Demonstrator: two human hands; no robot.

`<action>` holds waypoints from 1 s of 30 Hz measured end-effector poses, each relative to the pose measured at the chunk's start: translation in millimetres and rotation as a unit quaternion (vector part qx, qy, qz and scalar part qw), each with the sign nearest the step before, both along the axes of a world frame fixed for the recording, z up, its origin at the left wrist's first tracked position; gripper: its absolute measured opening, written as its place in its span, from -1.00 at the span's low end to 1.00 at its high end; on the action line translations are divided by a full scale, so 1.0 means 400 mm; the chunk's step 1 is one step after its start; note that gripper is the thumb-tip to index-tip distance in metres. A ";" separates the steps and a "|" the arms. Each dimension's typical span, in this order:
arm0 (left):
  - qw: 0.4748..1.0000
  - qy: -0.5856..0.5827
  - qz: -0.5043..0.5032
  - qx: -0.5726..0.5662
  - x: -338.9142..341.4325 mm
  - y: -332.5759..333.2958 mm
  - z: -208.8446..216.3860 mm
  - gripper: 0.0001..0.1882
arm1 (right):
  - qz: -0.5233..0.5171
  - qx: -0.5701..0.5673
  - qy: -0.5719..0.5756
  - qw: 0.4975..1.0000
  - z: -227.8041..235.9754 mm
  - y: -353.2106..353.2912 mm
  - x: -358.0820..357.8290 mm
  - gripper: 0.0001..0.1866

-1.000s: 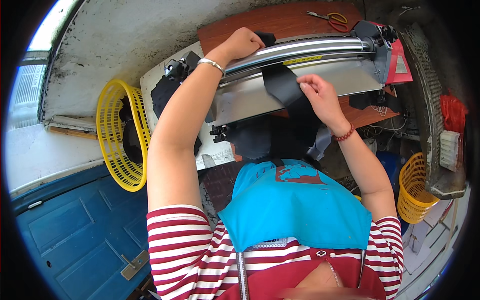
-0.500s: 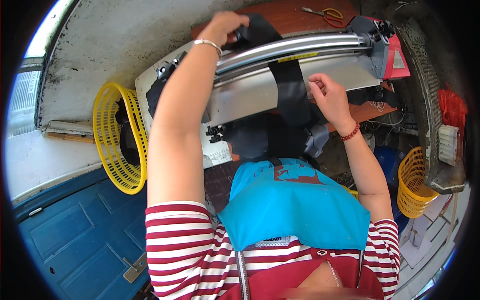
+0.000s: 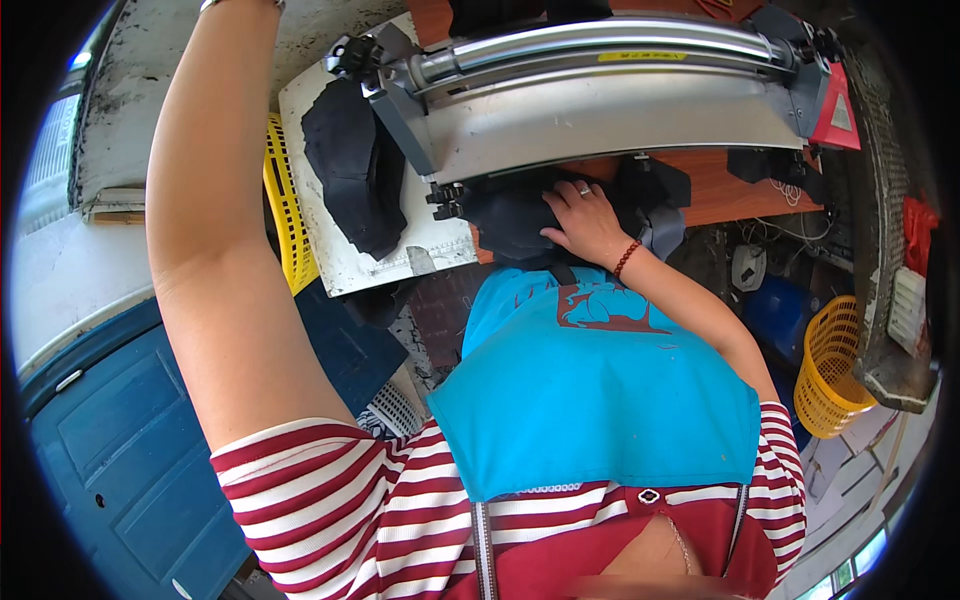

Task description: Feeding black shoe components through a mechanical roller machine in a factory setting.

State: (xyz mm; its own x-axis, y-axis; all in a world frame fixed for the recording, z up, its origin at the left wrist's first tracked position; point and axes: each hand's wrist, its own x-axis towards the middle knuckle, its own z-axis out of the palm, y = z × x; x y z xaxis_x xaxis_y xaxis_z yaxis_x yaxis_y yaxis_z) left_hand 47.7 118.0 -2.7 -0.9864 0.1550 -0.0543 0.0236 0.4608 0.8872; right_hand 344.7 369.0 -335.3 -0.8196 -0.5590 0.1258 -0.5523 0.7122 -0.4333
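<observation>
My right hand (image 3: 585,222) rests on a heap of black fabric pieces (image 3: 505,218) in front of the machine, fingers stretched out and a little apart. My left forearm (image 3: 215,150) reaches up past the top left of the picture. Only the wrist with its bracelet (image 3: 240,4) shows there; the hand itself is cut off. The machine has a long shiny roller (image 3: 600,50) above a bare sloping metal plate (image 3: 610,112). Left of it, a stack of black cut pieces (image 3: 350,150) lies on a white board (image 3: 425,250). More dark fabric (image 3: 525,12) lies behind the roller.
A yellow basket (image 3: 285,200) stands beside the white board, partly behind my left arm. Another yellow basket (image 3: 828,370) is at the right, near a blue container (image 3: 775,315). Loose cables (image 3: 790,235) hang below the wooden tabletop (image 3: 735,190). A blue door (image 3: 150,440) is at lower left.
My left hand has moved from behind the roller up and left, out of the picture. My right hand has come down from the plate onto the fabric heap. The black strip is gone from the plate.
</observation>
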 end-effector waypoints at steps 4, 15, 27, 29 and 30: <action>0.992 0.083 0.038 -0.084 0.053 -0.059 0.062 -0.58 | 0.000 0.010 -0.012 1.000 -0.023 0.006 0.001 -0.52; 0.892 0.315 0.041 -0.321 0.192 -0.423 -0.052 -0.59 | -0.005 -0.102 0.019 0.995 -0.068 0.025 -0.008 -0.77; 0.904 -0.022 0.039 -0.425 0.755 -0.533 -0.589 -0.67 | 0.006 -0.139 0.012 0.990 -0.067 0.020 -0.010 -0.86; 0.911 -0.036 0.039 -0.410 0.759 -0.531 -0.590 -0.66 | 0.011 -0.143 0.019 0.989 -0.066 0.022 -0.008 -0.86; 0.911 -0.035 0.040 -0.409 0.758 -0.521 -0.584 -0.66 | 0.012 -0.143 0.020 0.989 -0.063 0.022 -0.008 -0.86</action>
State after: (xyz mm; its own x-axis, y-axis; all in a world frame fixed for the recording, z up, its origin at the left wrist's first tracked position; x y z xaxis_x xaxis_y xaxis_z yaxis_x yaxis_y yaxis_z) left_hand 350.7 -90.2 -236.2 -0.9825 -0.0370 -0.1823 -0.0817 0.9663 0.2441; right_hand 341.5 377.8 -360.7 -0.7981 -0.5147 0.3133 -0.5878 0.5508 -0.5925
